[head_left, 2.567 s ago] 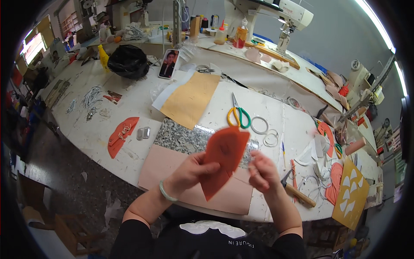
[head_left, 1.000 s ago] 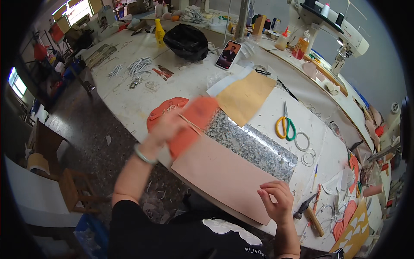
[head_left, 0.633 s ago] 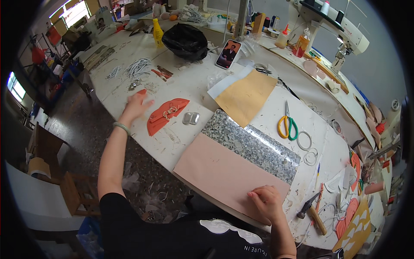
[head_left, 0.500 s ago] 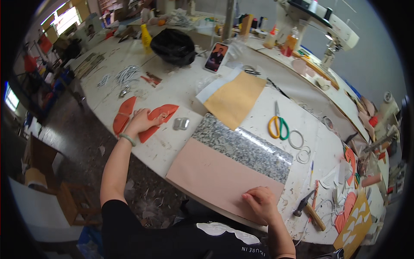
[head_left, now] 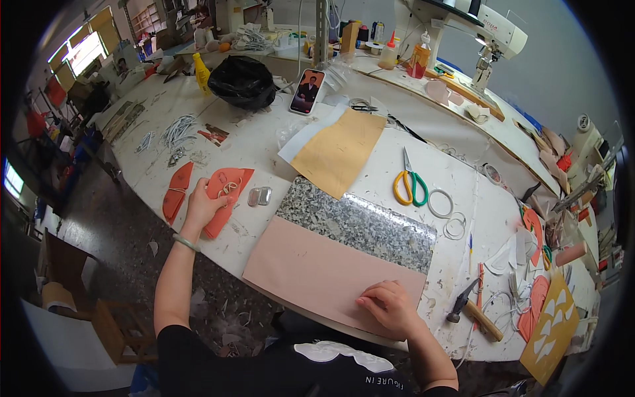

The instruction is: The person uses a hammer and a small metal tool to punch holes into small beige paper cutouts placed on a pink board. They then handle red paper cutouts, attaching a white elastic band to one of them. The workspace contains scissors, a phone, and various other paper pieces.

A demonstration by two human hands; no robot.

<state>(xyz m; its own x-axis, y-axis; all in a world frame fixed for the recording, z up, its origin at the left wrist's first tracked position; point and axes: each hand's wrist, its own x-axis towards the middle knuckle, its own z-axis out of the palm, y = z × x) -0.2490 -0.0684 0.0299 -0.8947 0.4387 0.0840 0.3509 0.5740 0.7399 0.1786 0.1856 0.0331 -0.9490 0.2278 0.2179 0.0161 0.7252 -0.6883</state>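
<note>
At the table's left edge my left hand [head_left: 206,204] is closed on a bundle of red cut pieces [head_left: 228,178] tied with a pale band, the thumb lying over it. Just left of that hand lies another red bundle [head_left: 176,190], also banded. A small clear case [head_left: 259,196] sits to the right of the held bundle. My right hand [head_left: 389,308] rests with curled fingers on a pink sheet [head_left: 317,261]; nothing shows in it. The sheet partly covers a speckled stone slab [head_left: 357,228].
Beyond the slab lie a tan sheet [head_left: 340,149] and scissors [head_left: 411,182] with yellow and green handles. A hammer [head_left: 476,311] is right of my right hand. At the back stand a phone [head_left: 307,91], a black bag [head_left: 243,83] and a sewing machine [head_left: 493,40].
My left hand has shifted its grasp on the right-hand red bundle, whose banded top now shows more. My right hand stays on the pink sheet. The whole view has shifted slightly.
</note>
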